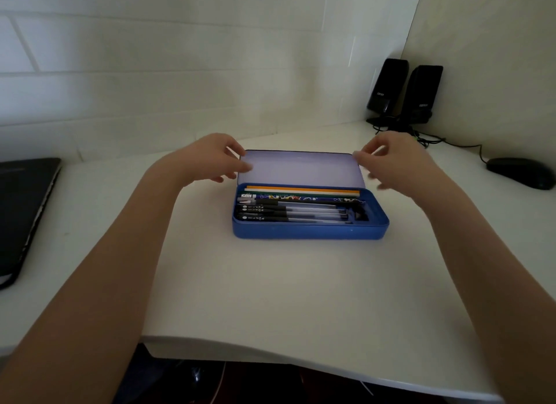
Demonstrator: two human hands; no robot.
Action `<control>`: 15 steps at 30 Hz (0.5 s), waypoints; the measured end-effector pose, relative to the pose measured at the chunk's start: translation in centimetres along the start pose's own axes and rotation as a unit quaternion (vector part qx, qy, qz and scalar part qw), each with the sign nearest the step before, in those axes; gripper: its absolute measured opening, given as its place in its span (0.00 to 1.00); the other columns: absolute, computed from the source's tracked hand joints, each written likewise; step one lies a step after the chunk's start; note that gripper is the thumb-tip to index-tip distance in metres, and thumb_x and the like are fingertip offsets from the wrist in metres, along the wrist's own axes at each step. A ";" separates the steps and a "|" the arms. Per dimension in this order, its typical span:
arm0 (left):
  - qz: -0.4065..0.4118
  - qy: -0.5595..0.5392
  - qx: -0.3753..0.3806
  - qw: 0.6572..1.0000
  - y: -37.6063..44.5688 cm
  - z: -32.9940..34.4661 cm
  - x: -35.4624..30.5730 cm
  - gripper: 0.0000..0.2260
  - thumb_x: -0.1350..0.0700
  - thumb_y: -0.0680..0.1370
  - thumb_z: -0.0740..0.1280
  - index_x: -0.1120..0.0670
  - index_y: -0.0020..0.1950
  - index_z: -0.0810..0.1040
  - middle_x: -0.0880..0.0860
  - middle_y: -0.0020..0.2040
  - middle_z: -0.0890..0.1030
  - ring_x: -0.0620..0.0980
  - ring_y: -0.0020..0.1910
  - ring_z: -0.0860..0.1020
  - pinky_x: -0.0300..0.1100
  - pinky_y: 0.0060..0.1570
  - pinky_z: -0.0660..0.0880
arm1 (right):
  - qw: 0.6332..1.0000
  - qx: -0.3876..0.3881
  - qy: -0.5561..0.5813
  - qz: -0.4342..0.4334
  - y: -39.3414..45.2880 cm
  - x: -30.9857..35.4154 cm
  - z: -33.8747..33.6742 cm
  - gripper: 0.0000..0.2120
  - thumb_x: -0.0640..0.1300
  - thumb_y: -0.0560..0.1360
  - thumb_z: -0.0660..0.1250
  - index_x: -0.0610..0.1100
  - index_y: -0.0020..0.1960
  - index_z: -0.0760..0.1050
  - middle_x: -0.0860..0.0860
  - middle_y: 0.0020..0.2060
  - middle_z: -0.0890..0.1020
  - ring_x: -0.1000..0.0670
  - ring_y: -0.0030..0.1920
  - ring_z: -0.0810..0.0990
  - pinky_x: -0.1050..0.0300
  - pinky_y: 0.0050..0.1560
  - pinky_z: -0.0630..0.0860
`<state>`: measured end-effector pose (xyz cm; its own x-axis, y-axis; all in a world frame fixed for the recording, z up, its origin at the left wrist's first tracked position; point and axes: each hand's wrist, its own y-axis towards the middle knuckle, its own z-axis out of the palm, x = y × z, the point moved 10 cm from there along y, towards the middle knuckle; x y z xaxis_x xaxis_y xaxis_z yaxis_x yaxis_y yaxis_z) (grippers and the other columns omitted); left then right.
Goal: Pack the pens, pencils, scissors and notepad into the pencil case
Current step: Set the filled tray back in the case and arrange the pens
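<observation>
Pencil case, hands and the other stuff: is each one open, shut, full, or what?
Case: open, holding pens and pencils.
Lid: raised, held at both ends.
Left hand: grips the lid's left end.
Right hand: fingertips at the lid's right end.
Laptop: closed.

Pencil case (310,230) mid-desk (270,298); laptop (24,214) left; speakers (403,91), mouse (520,172) right.

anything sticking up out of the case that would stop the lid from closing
Nothing visible: the pens and pencils lie flat below the rim of the pencil case, under the raised lid.
</observation>
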<state>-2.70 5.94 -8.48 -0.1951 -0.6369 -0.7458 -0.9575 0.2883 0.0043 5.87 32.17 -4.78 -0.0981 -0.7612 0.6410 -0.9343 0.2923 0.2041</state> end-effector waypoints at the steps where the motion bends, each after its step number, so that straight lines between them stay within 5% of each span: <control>1: -0.008 -0.016 -0.008 1.000 0.1 0.0 0.2 0.19 0.56 0.74 0.71 0.58 0.62 0.73 0.55 0.48 0.79 0.48 0.42 0.78 0.45 0.47 0.76 | 0.999 -0.033 -0.036 -0.011 0.3 -0.2 -0.4 0.16 0.51 0.76 0.64 0.43 0.58 0.74 0.43 0.54 0.80 0.45 0.49 0.80 0.55 0.47 0.74; 4: -0.006 -0.070 -0.038 0.997 0.3 -0.4 0.0 0.21 0.57 0.74 0.71 0.58 0.65 0.71 0.57 0.52 0.78 0.50 0.46 0.78 0.43 0.45 0.76 | 0.999 0.027 -0.045 0.010 0.7 -1.6 1.8 0.27 0.53 0.77 0.63 0.42 0.71 0.63 0.42 0.67 0.71 0.44 0.63 0.73 0.55 0.56 0.67; 8: -0.040 -0.087 -0.073 0.993 0.5 -0.8 1.3 0.23 0.57 0.73 0.71 0.59 0.66 0.69 0.59 0.55 0.77 0.53 0.48 0.78 0.47 0.48 0.77 | 0.994 0.106 0.030 0.020 0.4 -1.9 5.0 0.31 0.54 0.77 0.63 0.44 0.74 0.58 0.43 0.66 0.71 0.48 0.54 0.73 0.57 0.53 0.68; 10: -0.065 -0.089 -0.035 0.993 0.6 0.6 2.0 0.23 0.58 0.73 0.71 0.62 0.65 0.70 0.62 0.56 0.78 0.56 0.50 0.79 0.48 0.51 0.79 | 0.991 0.094 0.096 0.026 0.7 -2.1 5.4 0.31 0.55 0.75 0.66 0.47 0.73 0.59 0.44 0.66 0.70 0.47 0.58 0.73 0.55 0.57 0.70; 12: -0.038 -0.089 -0.015 0.995 0.6 1.6 1.4 0.16 0.61 0.74 0.69 0.63 0.60 0.75 0.62 0.54 0.80 0.55 0.47 0.80 0.43 0.44 0.80 | 0.980 0.059 0.183 0.050 1.0 -2.8 5.2 0.30 0.55 0.73 0.67 0.49 0.71 0.61 0.47 0.62 0.72 0.47 0.59 0.74 0.51 0.60 0.73; 15: 0.035 -0.166 -0.052 0.984 0.5 0.3 -0.6 0.12 0.66 0.75 0.65 0.58 0.58 0.77 0.57 0.51 0.80 0.52 0.47 0.78 0.41 0.41 0.77 | 0.937 0.005 0.343 0.074 1.8 -3.3 4.2 0.19 0.54 0.74 0.65 0.47 0.62 0.69 0.47 0.56 0.78 0.49 0.50 0.77 0.52 0.50 0.77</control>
<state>-2.99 6.67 -8.27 -0.1978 -0.3446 -0.9177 -0.9640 0.2383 0.1182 3.06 32.77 -9.67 0.0137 -0.1618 0.9867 -0.9313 0.3571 0.0714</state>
